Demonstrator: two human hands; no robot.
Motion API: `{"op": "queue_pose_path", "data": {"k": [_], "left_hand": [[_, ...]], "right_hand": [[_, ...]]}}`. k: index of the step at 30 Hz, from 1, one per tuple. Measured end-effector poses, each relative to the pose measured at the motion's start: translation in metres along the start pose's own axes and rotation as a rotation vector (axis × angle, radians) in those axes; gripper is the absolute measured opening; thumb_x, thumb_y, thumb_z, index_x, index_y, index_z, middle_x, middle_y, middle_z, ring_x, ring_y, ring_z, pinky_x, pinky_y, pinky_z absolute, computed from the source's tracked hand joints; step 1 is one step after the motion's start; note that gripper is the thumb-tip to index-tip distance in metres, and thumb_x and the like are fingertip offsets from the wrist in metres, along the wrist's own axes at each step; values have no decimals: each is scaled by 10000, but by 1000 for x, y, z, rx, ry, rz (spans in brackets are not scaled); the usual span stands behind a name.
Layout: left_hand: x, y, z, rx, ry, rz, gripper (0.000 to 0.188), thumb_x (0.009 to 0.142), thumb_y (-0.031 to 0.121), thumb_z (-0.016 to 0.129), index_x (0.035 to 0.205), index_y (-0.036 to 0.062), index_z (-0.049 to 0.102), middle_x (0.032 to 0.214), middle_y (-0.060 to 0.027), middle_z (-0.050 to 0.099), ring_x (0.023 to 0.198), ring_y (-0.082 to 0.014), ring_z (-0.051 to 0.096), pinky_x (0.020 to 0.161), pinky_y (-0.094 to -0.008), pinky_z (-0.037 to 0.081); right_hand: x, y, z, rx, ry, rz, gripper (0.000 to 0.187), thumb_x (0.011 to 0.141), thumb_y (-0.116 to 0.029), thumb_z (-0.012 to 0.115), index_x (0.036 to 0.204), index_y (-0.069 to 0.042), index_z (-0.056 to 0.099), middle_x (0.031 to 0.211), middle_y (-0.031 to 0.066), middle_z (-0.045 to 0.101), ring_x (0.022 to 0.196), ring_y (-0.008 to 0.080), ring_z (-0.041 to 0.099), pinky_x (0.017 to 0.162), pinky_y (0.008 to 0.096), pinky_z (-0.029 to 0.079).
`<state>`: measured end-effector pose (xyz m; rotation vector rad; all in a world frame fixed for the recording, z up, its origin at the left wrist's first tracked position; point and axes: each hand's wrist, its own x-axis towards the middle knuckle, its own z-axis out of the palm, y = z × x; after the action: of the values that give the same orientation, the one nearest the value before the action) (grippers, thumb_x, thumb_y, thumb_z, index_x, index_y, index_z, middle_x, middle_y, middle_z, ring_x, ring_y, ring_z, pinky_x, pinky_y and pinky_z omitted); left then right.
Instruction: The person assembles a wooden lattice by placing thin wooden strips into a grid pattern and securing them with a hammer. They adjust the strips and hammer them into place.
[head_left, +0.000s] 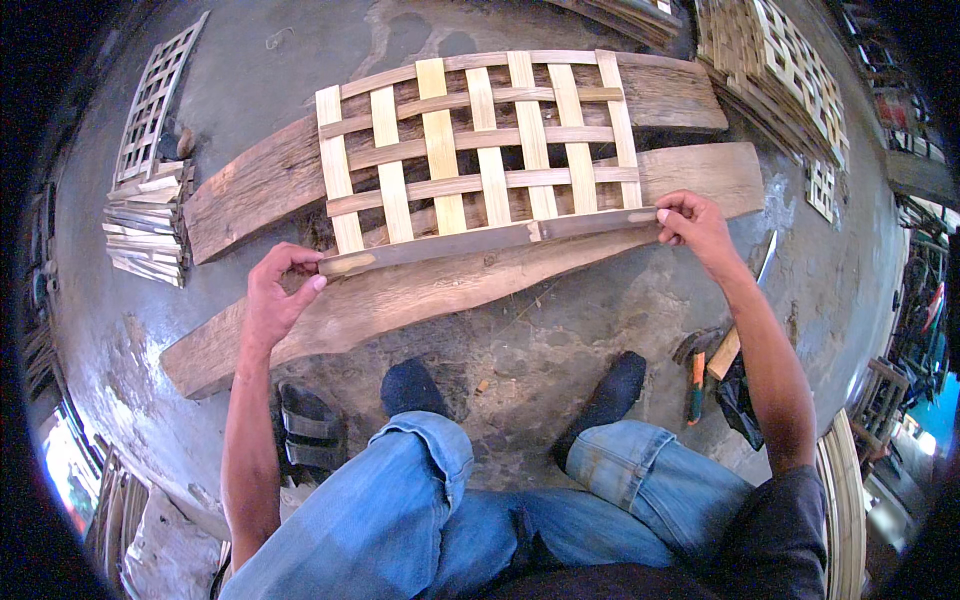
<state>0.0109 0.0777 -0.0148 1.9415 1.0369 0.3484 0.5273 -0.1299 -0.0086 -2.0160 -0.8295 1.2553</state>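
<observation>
A woven lattice panel of pale bamboo strips (439,130) lies across two thick wooden planks. Along its near edge runs a darker bamboo strip (440,247), with a joint mark near its middle. The left end of this strip is pinched between the thumb and fingers of my left hand (278,290). At the other end, my right hand (695,225) pinches the strip between thumb and fingertips. The strip lies against the near ends of the upright slats, and several woven rows sit beyond it.
The near plank (400,305) and far plank (255,190) rest on a concrete floor. At left are a bundle of strips (148,225) and a finished lattice (160,95). Stacked lattices (775,75) stand at right. A long blade (767,258) and an orange-handled tool (696,385) lie near my right arm.
</observation>
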Motion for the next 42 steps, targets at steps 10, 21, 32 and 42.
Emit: {"op": "queue_pose_path", "data": {"k": [10, 21, 32, 42], "left_hand": [[0, 1, -1, -8, -8, -26, 273, 774, 94, 767, 1024, 16, 689, 904, -67, 631, 845, -168, 617, 790, -301, 514], [-1, 4, -3, -1, -7, -78, 267, 750, 71, 779, 997, 13, 698, 914, -78, 641, 861, -179, 622, 801, -298, 505], [2, 9, -3, 38, -18, -21, 246, 747, 69, 785, 969, 17, 692, 902, -80, 656, 877, -207, 632, 820, -326, 512], [2, 3, -4, 77, -31, 24, 245, 740, 72, 781, 963, 28, 690, 884, -75, 654, 858, -205, 630, 809, -329, 519]], "right_hand": [[0, 3, -2, 34, -7, -8, 191, 902, -159, 679, 1054, -44, 663, 791, 13, 659, 669, 99, 640, 597, 241, 498], [0, -3, 1, -39, 6, 13, 180, 908, -179, 665, 1035, -54, 640, 775, -5, 619, 669, 81, 623, 610, 230, 487], [3, 5, -2, -26, 32, 30, 172, 904, -154, 639, 1036, -42, 641, 812, 11, 634, 654, 99, 624, 589, 243, 482], [1, -1, -1, -30, 18, 31, 179, 906, -155, 648, 1043, -41, 636, 819, 11, 636, 660, 96, 623, 601, 247, 490]]}}
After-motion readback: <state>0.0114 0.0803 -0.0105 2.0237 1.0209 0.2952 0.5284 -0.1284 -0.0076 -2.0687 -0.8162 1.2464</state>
